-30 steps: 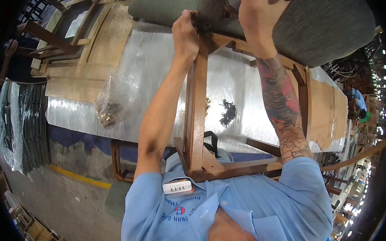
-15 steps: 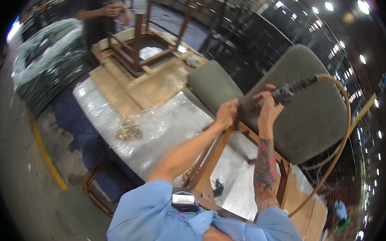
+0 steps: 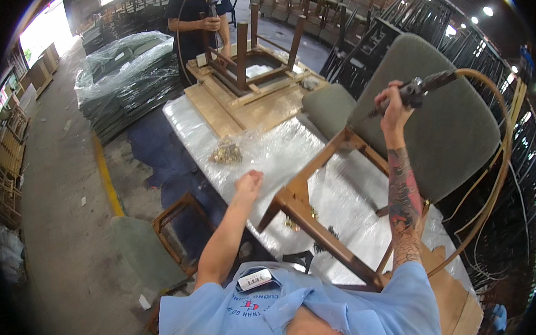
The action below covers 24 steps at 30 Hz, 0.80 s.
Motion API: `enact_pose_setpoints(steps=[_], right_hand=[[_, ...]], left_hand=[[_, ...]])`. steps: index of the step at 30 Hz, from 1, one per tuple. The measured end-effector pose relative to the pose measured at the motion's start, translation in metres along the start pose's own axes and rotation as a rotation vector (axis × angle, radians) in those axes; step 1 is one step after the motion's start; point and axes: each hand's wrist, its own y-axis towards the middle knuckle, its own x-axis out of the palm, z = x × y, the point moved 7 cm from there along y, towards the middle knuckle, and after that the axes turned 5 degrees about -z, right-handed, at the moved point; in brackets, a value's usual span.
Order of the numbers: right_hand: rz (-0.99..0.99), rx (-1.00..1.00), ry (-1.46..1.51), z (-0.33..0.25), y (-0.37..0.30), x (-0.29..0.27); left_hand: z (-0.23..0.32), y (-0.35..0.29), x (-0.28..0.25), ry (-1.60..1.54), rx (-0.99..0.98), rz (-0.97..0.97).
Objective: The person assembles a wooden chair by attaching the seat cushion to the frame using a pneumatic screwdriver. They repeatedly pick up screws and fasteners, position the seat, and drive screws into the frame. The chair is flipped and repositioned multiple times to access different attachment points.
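Note:
My right hand (image 3: 394, 110) grips a dark air screwdriver (image 3: 417, 91) with a brown hose, raised in front of the grey padded chair back (image 3: 437, 120). Its tip is close to the corner where the back meets the brown wooden seat frame (image 3: 330, 225). The chair stands on the plastic-covered table, without a seat pad on its frame. Off to the left of the frame, my left hand (image 3: 249, 184) is closed over the table, fingers curled; anything inside them is hidden. Just beyond it lies a clear bag of small brass-coloured hardware (image 3: 227, 153).
Across the table (image 3: 195, 135), a co-worker (image 3: 201, 24) holds a tool beside an upturned chair frame (image 3: 255, 58) on boards. A grey seat pad (image 3: 330, 109) lies behind my chair. Wrapped stacks (image 3: 127, 78) stand left; another chair (image 3: 156, 248) is at lower left.
My left hand has left the chair's corner and moved left over the table. My right hand and the screwdriver have drawn back from the joint. The view has also shifted.

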Motion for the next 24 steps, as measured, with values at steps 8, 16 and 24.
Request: enact_pose_setpoints(steps=[8, 16, 24], right_hand=[[-0.335, -0.069, 0.162, -0.153, -0.096, 0.034], [-0.727, -0.221, 0.056, -0.247, -0.191, -0.002], [-0.615, -0.182, -0.093, -0.252, -0.209, -0.062]], left_hand=[[0.135, -0.203, 0.153, -0.213, 0.149, -0.17], [0.085, -0.277, 0.284, -0.326, -0.061, -0.409], [0.013, -0.298, 0.339, -0.328, -0.275, -0.473]])
